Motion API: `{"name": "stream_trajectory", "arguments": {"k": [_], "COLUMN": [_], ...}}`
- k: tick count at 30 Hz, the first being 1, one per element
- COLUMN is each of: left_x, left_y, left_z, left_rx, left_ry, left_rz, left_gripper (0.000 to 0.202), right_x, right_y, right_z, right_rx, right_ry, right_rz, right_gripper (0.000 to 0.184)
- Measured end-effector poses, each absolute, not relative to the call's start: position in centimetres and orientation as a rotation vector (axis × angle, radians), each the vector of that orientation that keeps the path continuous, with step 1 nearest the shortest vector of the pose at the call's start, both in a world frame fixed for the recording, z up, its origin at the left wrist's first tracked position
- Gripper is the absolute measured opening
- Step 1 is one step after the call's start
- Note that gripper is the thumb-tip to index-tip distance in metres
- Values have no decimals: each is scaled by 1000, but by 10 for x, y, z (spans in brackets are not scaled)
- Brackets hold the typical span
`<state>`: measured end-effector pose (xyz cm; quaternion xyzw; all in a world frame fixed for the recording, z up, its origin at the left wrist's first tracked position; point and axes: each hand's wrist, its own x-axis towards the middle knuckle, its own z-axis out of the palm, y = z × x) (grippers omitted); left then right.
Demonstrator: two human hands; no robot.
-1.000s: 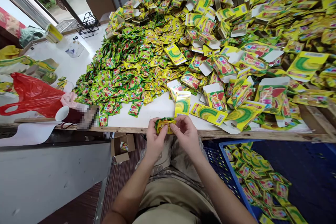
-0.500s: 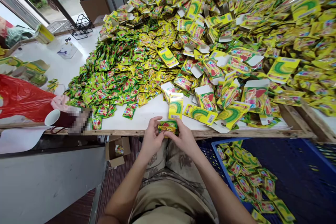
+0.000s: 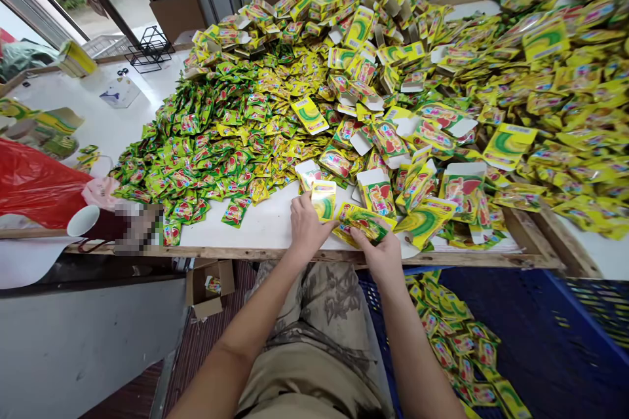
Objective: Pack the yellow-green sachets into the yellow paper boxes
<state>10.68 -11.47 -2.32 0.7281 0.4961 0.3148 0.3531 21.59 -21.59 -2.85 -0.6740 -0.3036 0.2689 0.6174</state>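
My left hand (image 3: 305, 226) is closed around the left side of a small yellow carton (image 3: 323, 201) at the table's front edge, its thumb pointing right. Close by on the right, my right hand (image 3: 383, 258) pinches small green and yellow candy packets (image 3: 374, 226), thumb on top; how many is hidden. Under and beside the packets lies another yellow carton (image 3: 345, 215), partly covered. Behind my hands, an open carton with a watermelon picture (image 3: 376, 188) lies on the pile.
Heaped loose packets (image 3: 196, 144) and cartons cover much of the white table (image 3: 265, 219). A mug (image 3: 88, 221) and a red plastic bag (image 3: 39, 183) sit at left. Below right, a blue crate (image 3: 531, 327) holds filled packs; a cardboard box (image 3: 209, 304) stands on the floor.
Both hands held the packets together before. Now they are apart: my left hand has moved up onto the yellow carton, and my right hand has carried the packets rightward over the table.
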Motion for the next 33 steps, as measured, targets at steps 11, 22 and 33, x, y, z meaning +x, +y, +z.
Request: {"name": "stream_trajectory", "arguments": {"k": [11,22,33], "left_x": [21,0,3], "left_y": [-109,-146,-154], "left_z": [-4,12,2], "left_rx": [1265,782,836], "left_ry": [923,894,1047], "left_rz": [729,867,987], "left_gripper": [51,33,39], "right_x": [212,187,198], "right_y": [-208,-194,-195], "right_z": [-33,22,29], "right_rx": [-1414,-1535,-1752], "right_ry": [-506,-1256,-1529], "right_rz": [596,575,776], "right_gripper": [40,19,32]}}
